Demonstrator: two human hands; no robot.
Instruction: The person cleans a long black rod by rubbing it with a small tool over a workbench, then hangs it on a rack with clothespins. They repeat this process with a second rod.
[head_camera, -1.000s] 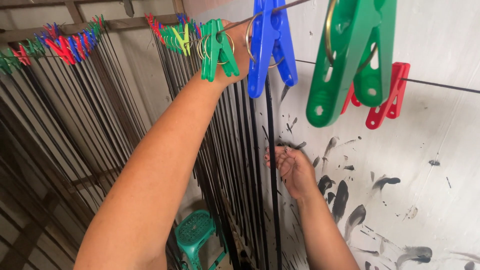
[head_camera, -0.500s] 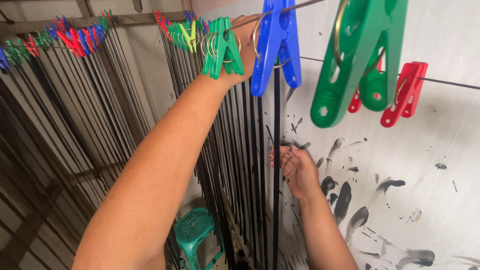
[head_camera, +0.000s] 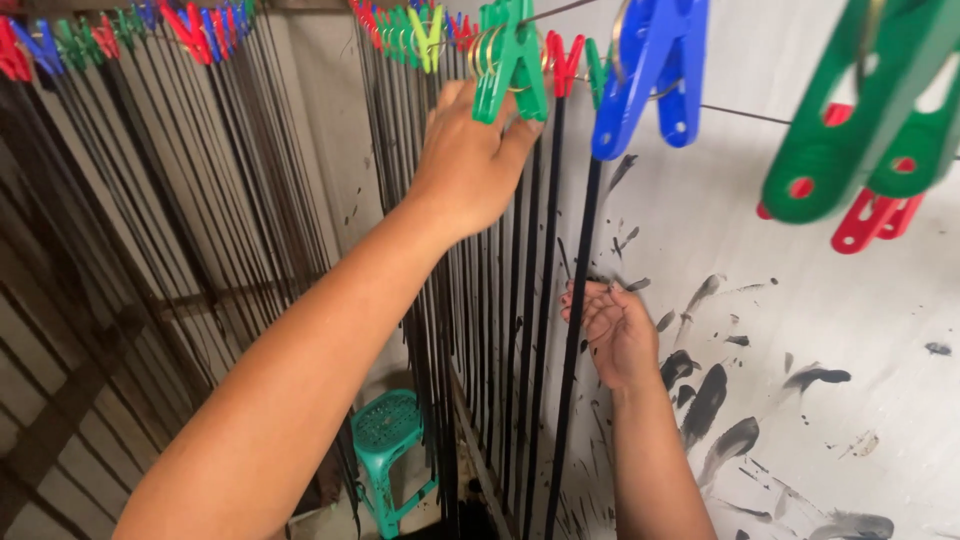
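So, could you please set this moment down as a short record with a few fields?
setting: long black strips hang from coloured clothes pegs on a wire beside a paint-smeared white wall
left hand: raised, left hand pinches a green peg on the wire
right hand: lower, right hand grips one black strip that hangs from a blue peg
nearest camera: large green peg, red peg behind it
below: teal plastic stool on the floor

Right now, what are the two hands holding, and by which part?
The left hand pinches the green clothes peg at its lower end. The right hand holds a hanging black strip partway down.
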